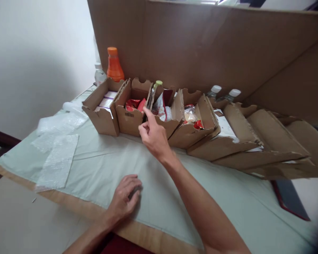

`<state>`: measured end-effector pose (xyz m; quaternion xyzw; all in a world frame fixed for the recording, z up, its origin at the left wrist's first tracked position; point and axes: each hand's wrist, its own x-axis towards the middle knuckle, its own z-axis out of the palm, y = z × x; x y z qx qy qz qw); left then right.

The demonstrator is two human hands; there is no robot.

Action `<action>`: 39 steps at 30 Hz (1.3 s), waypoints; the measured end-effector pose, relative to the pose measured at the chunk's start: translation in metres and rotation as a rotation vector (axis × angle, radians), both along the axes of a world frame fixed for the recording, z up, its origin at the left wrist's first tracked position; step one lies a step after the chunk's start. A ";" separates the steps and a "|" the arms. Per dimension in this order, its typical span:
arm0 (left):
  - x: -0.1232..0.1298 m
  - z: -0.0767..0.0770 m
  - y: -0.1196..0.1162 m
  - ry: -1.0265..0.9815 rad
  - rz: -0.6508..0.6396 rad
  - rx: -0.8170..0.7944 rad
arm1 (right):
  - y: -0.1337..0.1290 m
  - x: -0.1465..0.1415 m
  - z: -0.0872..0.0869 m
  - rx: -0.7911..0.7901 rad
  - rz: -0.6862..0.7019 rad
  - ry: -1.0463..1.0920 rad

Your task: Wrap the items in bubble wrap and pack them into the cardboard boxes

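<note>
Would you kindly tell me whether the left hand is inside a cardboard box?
No, the left hand is over the pale cloth, apart from the boxes.

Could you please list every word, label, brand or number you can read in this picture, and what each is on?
No text can be read.
Dark mark on the second cardboard box from the left: too small and blurred.
Red packet inside it: any print too blurred.
White-and-maroon bag in the third box: likewise too blurred.
</note>
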<state>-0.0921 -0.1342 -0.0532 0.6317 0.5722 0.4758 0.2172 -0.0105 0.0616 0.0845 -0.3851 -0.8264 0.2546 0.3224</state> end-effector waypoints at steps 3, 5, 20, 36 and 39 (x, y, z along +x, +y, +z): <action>0.004 0.001 -0.003 -0.035 0.015 0.056 | 0.028 -0.037 0.016 0.027 -0.071 -0.223; 0.001 0.003 -0.004 -0.096 0.105 0.059 | 0.030 -0.046 0.016 0.030 -0.100 -0.256; -0.048 0.005 -0.054 -0.263 0.487 -0.194 | -0.118 0.189 0.001 -0.085 -0.028 0.117; 0.008 0.026 -0.033 -0.264 0.240 -0.288 | -0.167 0.204 -0.103 -0.246 -0.322 0.175; 0.019 0.031 0.013 -0.304 0.134 -0.187 | -0.131 0.207 -0.100 -0.205 -0.426 0.228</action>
